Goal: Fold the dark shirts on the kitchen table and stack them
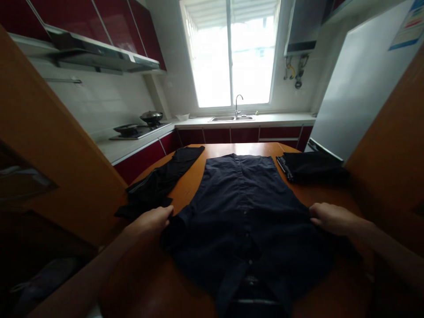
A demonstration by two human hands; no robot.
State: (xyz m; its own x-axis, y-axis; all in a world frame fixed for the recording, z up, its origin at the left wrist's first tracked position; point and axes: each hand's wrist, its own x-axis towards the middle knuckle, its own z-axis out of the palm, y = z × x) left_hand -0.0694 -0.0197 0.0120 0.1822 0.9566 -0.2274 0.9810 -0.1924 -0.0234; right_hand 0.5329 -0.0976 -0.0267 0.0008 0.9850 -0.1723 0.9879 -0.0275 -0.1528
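A dark navy button-up shirt (241, 190) lies spread flat on the wooden table, its collar nearest to me and its hem towards the window. Buttons run down its middle. On the left, my left hand (154, 221) is closed on the shirt's edge near the sleeve. My right hand (331, 217) pinches the opposite edge on the right. Deep shade hides much of the sleeves and the collar area.
Black garments lie loosely on the table's left (159, 181); a folded dark stack (314, 167) sits at the right. Beyond the wooden table (185, 187) are a sink (228, 118), a stove with pans (151, 116) and a fridge (354, 84). Wooden door panels flank both sides.
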